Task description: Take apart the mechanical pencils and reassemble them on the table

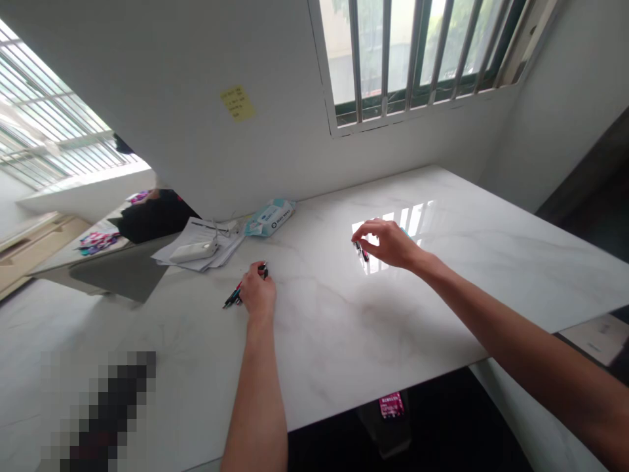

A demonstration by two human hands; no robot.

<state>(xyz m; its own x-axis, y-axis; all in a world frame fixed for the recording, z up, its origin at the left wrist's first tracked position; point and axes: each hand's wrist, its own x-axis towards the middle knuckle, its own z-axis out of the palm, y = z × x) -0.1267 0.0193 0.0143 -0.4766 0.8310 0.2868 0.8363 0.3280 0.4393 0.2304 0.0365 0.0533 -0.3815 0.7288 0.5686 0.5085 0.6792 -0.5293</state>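
Note:
My left hand [258,292] rests on the white marble table [344,328], closed around a bunch of pens [232,298] whose ends stick out to the left. My right hand [388,241] hovers over the table's middle, fingers curled down and pinching a dark pen [361,250] with a red tip. The bright reflection of the window lies right under that hand.
At the back left lie a stack of papers [196,252] with a white device on top and a pack of wet wipes [270,217]. A yellow sticky note [237,103] is on the wall. A barred window [417,52] is behind. The table edge runs close in front.

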